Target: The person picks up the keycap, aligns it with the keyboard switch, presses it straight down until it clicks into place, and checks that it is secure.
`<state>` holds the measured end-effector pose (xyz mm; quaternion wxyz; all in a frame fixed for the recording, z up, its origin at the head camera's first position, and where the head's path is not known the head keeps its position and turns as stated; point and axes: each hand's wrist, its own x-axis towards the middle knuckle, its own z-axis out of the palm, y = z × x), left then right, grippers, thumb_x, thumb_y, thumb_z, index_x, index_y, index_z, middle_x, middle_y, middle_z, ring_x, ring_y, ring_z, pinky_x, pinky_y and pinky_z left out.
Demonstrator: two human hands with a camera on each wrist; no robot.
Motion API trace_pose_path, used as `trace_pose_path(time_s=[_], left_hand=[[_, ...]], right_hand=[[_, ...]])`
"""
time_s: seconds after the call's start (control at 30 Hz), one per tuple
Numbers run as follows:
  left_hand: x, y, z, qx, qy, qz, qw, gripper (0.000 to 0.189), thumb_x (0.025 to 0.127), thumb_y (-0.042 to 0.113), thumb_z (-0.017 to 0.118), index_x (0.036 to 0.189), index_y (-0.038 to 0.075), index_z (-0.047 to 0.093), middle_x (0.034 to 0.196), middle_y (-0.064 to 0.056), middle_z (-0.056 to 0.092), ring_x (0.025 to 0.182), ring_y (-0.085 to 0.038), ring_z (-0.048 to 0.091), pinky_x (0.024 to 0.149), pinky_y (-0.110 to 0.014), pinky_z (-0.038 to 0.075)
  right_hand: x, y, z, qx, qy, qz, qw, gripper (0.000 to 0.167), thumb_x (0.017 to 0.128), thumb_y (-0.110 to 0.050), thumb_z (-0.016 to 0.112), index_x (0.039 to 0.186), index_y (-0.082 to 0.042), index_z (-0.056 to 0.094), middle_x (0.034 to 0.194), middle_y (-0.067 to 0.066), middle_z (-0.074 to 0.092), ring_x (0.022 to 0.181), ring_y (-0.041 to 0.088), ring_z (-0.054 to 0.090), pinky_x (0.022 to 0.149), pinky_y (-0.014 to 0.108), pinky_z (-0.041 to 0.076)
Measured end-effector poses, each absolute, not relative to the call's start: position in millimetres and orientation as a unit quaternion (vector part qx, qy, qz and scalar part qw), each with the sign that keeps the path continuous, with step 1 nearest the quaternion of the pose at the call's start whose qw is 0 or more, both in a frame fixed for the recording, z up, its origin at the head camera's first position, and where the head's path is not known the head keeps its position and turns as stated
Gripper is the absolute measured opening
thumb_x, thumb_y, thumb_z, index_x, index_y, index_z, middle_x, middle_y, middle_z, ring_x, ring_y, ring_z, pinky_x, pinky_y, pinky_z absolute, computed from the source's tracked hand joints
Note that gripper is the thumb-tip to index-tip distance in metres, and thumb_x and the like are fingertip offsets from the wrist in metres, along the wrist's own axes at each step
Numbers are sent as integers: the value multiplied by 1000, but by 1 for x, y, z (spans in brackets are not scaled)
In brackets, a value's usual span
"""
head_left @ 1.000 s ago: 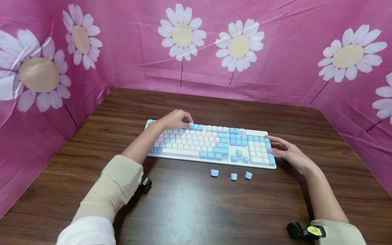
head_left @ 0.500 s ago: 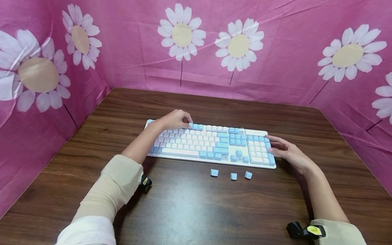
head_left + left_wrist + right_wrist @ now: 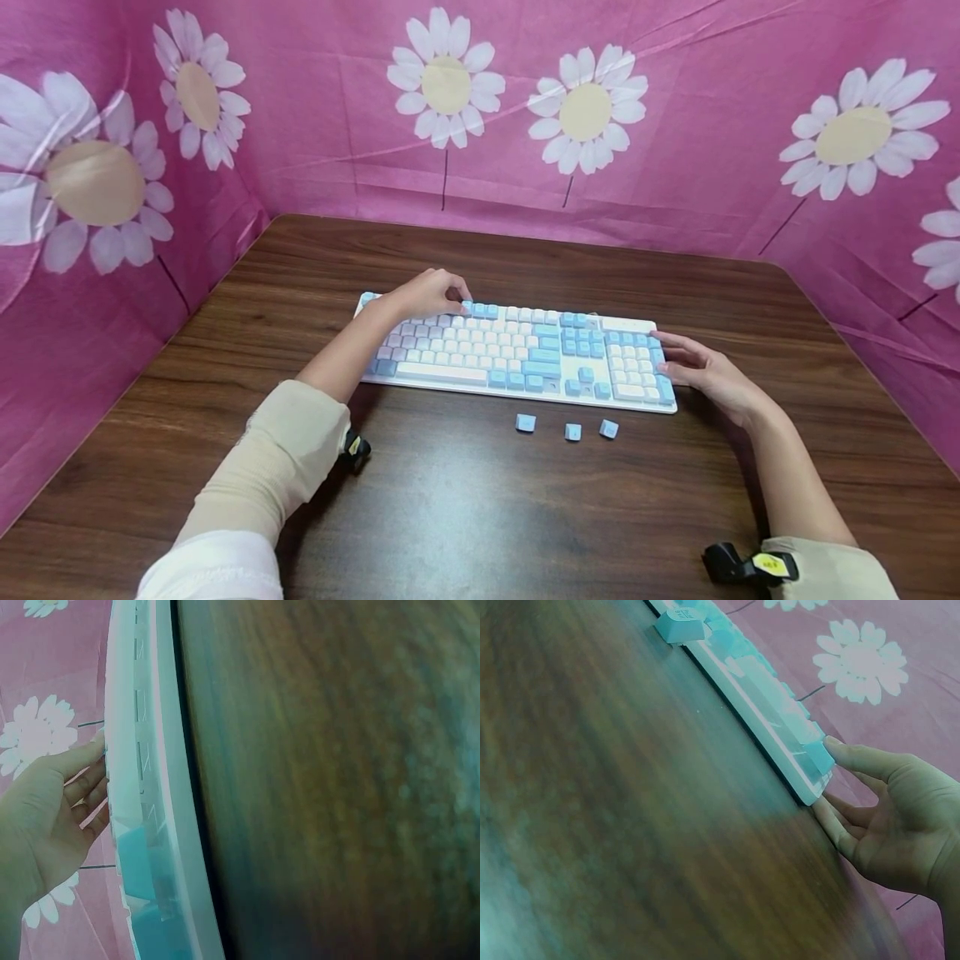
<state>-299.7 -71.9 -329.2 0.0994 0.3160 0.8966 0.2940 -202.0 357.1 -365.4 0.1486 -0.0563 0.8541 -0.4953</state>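
A white and light-blue keyboard point(image 3: 442, 384) lies across the table. My left hand point(image 3: 429, 293) reaches over its left part, and thumb and forefinger pinch a blue keycap point(image 3: 467, 307) in the top row. In the left wrist view that hand point(image 3: 56, 810) is behind the keyboard's front side, its fingertips partly hidden. My right hand point(image 3: 708, 379) grips the keyboard's right end; in the right wrist view its thumb point(image 3: 859, 756) is at the end key, with other fingers lower at the corner. Bare switch spots show at the bottom row and the top right.
Three loose blue keycaps, one wider point(image 3: 526, 423), one in the middle point(image 3: 573, 432) and one at right point(image 3: 609, 429), lie in front of the keyboard. The brown wooden table point(image 3: 450, 500) is backed by a pink cloth point(image 3: 315, 108) with daisies.
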Motion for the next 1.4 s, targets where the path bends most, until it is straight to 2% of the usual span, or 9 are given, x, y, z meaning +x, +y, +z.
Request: trace_pose_path(time_s=[0.57,0.7,0.83,1.03,1.23,1.4], left_hand=[[-298,-71,-329,321,898,286,90,16,86,11,66,100,2,66,88,-3,65,84,-15,58,77,-29,46],[-299,-72,-330,322,892,301,99,16,87,11,65,99,1,66,87,-4,65,82,-15,58,75,-28,46],[-298,-72,-329,329,890,295,112,17,89,10,61,103,0,63,90,-5,63,86,-17,55,78,-30,45],[-298,-73,-327,333,890,287,124,20,91,8,58,108,-1,63,96,-7,63,93,-19,53,82,-31,43],[-298,-74,-326,314,887,307,140,21,90,9,60,108,-2,63,95,-8,64,88,-18,56,77,-29,45],[-297,-74,-327,311,884,318,142,20,89,6,60,107,-2,64,94,-8,65,88,-18,57,77,-28,46]], right_hand=[[-200,356,-363,-58,848,-504,151,65,91,-27,58,146,-13,26,139,19,31,110,13,41,90,39,30],[-200,356,-363,-59,849,-503,151,64,92,-27,58,145,-12,26,139,20,31,110,13,42,88,34,33],[-201,356,-364,-57,852,-499,149,64,91,-28,58,145,-13,27,138,19,32,110,13,42,87,29,35],[-201,356,-365,-56,851,-500,149,64,91,-28,58,145,-14,27,138,19,32,110,13,41,88,32,33],[-199,355,-362,-58,848,-504,150,65,91,-26,59,146,-12,26,138,20,31,109,12,41,89,37,31],[-199,355,-362,-57,847,-507,151,64,92,-25,58,146,-12,26,138,20,31,108,11,42,88,35,32]])
